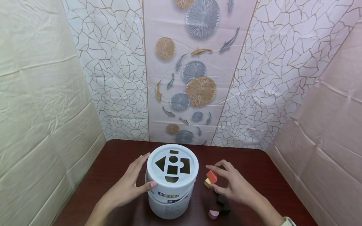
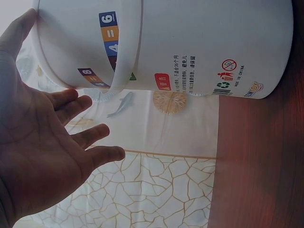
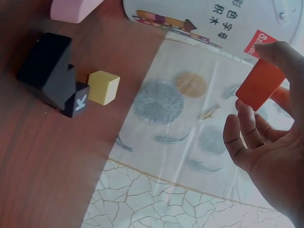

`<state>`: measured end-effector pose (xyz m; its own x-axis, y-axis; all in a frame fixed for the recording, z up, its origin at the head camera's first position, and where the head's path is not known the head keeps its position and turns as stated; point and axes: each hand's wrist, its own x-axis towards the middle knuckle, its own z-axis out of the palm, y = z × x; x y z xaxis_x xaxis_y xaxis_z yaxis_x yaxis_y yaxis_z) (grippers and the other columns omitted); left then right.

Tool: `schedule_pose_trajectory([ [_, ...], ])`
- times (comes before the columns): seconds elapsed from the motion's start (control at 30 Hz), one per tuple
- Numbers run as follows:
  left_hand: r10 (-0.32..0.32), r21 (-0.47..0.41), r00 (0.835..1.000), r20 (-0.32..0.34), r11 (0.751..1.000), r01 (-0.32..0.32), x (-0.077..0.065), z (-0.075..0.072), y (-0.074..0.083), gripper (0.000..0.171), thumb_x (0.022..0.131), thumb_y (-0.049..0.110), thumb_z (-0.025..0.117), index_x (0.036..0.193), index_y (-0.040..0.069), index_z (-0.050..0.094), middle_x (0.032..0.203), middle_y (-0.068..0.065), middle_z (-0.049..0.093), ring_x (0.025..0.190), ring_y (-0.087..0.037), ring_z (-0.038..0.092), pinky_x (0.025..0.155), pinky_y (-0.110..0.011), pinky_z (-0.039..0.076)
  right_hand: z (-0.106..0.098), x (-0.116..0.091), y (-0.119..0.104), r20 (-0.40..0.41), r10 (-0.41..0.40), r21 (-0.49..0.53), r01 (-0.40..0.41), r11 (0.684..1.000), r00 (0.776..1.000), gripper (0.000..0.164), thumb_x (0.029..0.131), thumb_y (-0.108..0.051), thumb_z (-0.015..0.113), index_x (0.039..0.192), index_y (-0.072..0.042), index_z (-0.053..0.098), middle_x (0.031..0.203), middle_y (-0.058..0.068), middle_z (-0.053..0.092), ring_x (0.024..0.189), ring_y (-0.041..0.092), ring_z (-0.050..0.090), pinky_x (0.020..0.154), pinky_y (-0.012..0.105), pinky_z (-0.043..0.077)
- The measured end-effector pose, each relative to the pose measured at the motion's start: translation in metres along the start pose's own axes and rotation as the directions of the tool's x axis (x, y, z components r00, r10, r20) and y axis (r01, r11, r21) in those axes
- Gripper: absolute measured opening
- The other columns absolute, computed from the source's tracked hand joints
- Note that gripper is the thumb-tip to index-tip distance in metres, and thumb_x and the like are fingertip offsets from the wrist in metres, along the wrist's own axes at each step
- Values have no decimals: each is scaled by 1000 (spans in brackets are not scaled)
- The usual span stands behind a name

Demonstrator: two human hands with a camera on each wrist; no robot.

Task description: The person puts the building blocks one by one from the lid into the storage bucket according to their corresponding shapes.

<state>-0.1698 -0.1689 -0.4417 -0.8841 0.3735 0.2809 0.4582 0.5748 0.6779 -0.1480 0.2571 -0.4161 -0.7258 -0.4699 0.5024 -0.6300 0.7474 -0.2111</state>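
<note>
Thumb and fingers of the right hand (image 1: 233,185) pinch the orange block (image 1: 211,176) above the counter (image 1: 263,172), beside the white bucket (image 1: 169,209); the left hand (image 1: 125,185) is spread, its thumb and fingertips at the rim of the lid (image 1: 195,163), so the two hands are apart. The block looks light, stiff and hard to damage — its flat faces perhaps a little smooth, so a hold on two opposite sides should keep it from twisting. The bucket is probably a rigid, light shell, best steadied at the rim.

Only the head view shows the cut-out shapes (image 1: 172,169) in the lid. There the orange block partly covers the yellow block (image 1: 207,182); the right wrist view shows the two apart, and a white K (image 3: 81,102) on a small black block (image 3: 73,99). The left wrist view shows no blocks — just the bucket's printed sums (image 2: 109,38) and warning label (image 2: 162,81).
</note>
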Motion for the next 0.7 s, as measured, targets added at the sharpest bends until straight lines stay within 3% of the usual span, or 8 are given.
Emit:
schedule_pose_trajectory([
  [0.2,-11,1,1000,5,1000,11,0,0,0,101,96,64,79,175,46,17,184,-8,24,171,-44,18,118,-86,35,-4,10,-4,0,47,75,-47,996,999,71,80,-18,101,142,-24,67,117,-13,63,102,9,61,86,27,58],
  [0.33,-5,2,1000,5,1000,5,0,0,-1,102,96,63,79,175,45,18,184,-8,24,171,-44,18,119,-85,35,-6,15,-5,-39,22,102,-18,995,999,65,76,-16,102,130,-18,65,112,-13,64,95,14,62,83,22,54],
  [0.7,-2,3,1000,2,1000,2,0,0,-2,101,96,63,79,175,46,17,184,-8,23,171,-45,19,118,-85,37,-10,25,-12,-85,-21,126,31,992,996,59,80,-21,102,130,-26,70,123,-14,68,98,12,63,84,24,55],
])
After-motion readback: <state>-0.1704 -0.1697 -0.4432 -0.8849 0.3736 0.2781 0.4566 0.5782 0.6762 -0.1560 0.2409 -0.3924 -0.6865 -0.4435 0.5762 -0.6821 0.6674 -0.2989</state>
